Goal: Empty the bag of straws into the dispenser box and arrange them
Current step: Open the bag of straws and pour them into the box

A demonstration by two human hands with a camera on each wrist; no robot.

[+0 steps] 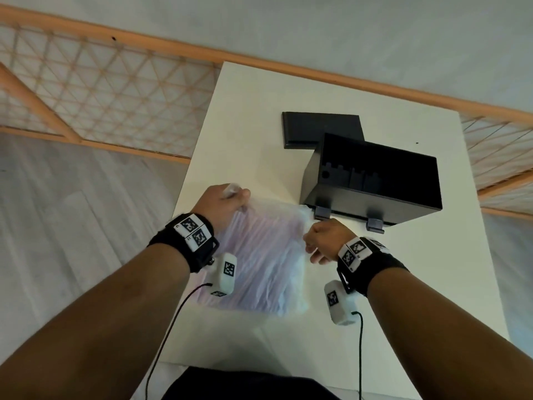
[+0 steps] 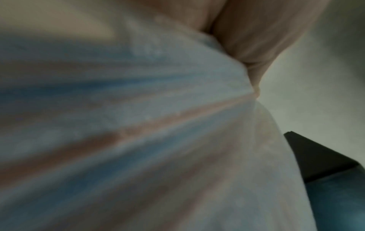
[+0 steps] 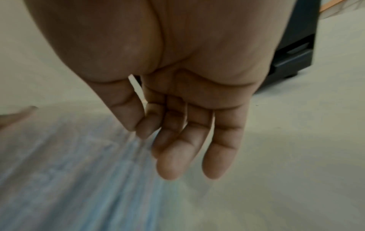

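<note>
White table [image 1: 248,116]: fills centre of head view, running from the bottom edge up toward upper centre.

Black dispenser box [image 1: 372,180]: right of centre, lid off, open top tipped toward the camera, long axis roughly left to right with the right end lower in frame. Two small grey tabs on its near lower edge. Nothing visible inside but dark dividers.

Black lid [image 1: 314,125]: flat on table, just behind and left of the box, partly overlapped by it.

Bag of straws [image 1: 268,261]: clear plastic, centre of frame, between the two wrists, near and lower left of the box. Straws inside pink and blue; long axis running from lower centre up toward the box, bag mouth at the upper end. Same stripes blurred across left-wrist view [image 2: 138,125] and lower left of right-wrist view [image 3: 82,164].

Left hand [image 1: 223,204]: centre left, fingers curled, gripping a bunched upper-left corner of the bag.

Right hand [image 1: 326,241]: just right of the bag's upper edge, below the box. Thumb and index fingertip [image 3: 145,129] meeting in a pinch at the bag's edge; plastic between them cannot be made out with certainty. Other fingers extended, relaxed.
</note>
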